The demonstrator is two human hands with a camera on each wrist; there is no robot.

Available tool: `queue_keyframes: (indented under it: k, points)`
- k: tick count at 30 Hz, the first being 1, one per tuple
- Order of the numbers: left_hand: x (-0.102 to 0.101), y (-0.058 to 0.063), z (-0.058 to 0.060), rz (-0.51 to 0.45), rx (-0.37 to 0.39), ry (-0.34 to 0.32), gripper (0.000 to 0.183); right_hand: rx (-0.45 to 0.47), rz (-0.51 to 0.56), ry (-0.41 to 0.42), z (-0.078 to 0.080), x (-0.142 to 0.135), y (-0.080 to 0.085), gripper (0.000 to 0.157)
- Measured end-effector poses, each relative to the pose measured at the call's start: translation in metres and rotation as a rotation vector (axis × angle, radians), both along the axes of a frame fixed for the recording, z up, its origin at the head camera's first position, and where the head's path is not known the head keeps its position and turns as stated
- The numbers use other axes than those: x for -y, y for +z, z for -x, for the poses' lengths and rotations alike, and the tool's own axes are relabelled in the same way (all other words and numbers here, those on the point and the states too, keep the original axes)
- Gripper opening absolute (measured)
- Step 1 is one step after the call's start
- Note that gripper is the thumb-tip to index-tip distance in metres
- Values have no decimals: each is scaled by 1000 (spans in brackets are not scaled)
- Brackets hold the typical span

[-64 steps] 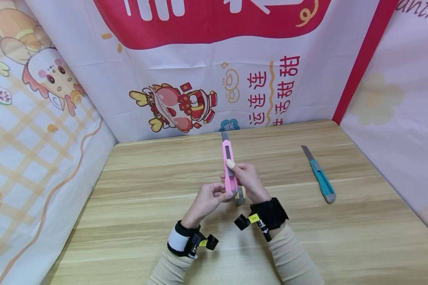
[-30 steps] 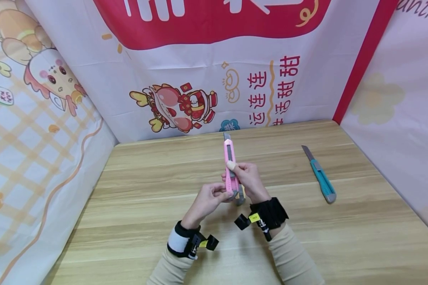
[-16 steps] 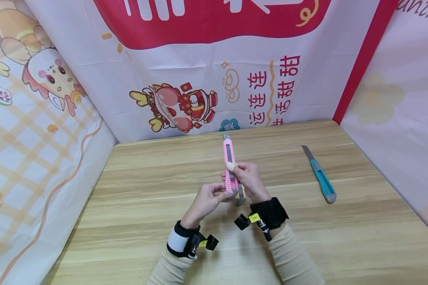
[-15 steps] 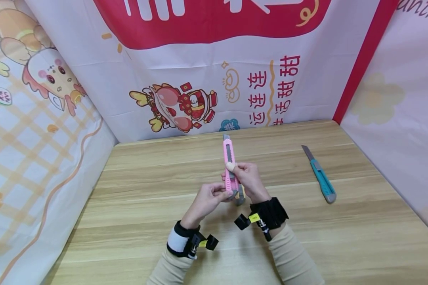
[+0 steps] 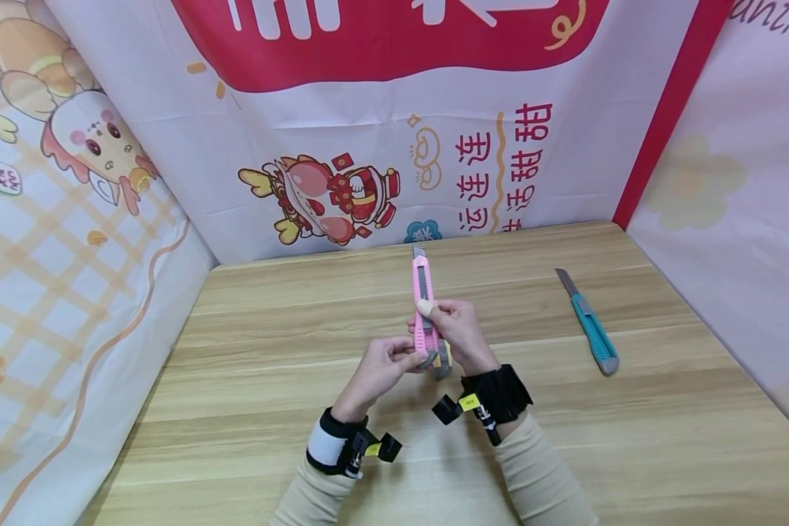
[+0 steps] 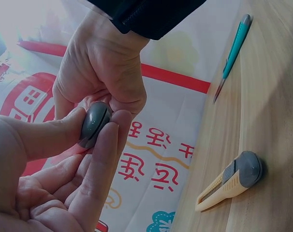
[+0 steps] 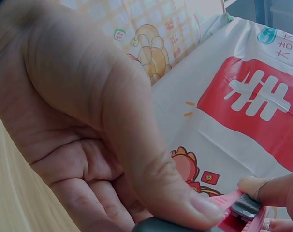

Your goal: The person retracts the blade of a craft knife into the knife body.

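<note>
A pink utility knife (image 5: 421, 274) is held upright over the middle of the table, its grey blade tip pointing away. My left hand (image 5: 378, 369) pinches its grey end cap (image 6: 95, 121) between thumb and fingers. My right hand (image 5: 462, 332) grips the body higher up; its thumb (image 7: 270, 191) lies on the dark slider (image 7: 245, 207). Partly behind the hands in the head view, a yellow utility knife (image 6: 231, 179) with a grey end lies on the table. Off to the right lies a teal utility knife (image 5: 592, 329), blade extended.
The wooden table (image 5: 269, 314) stretches wide around the hands. A printed cloth (image 5: 355, 117) hangs along its back edge, with more cloth at both sides. Both wrists wear black straps carrying small cameras.
The right thumb has slid slightly toward the knife's grey end, and less of the pink knife's blade sticks out than two seconds ago. The other knives have not moved.
</note>
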State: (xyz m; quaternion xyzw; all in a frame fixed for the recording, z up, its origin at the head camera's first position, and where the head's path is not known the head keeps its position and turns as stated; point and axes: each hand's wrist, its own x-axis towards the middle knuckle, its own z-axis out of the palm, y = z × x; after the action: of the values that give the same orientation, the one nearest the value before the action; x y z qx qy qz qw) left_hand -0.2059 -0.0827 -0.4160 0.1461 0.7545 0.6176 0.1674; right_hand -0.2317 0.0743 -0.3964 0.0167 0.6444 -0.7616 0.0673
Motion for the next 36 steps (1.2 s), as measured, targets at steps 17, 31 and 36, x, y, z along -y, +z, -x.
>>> queue_keyframes:
  k: [17, 31, 36]
  points:
    - [-1, -1, 3, -2, 51, 19, 34, 54, -47, -43, 3, -2, 3, 31]
    - [-2, -3, 4, -9, 13, 64, 27, 111, -47, 0, 4, 1, 0, 41]
    - [-1, -2, 4, 1, 14, 87, 26, 88, -47, 11, 2, 1, 1, 39]
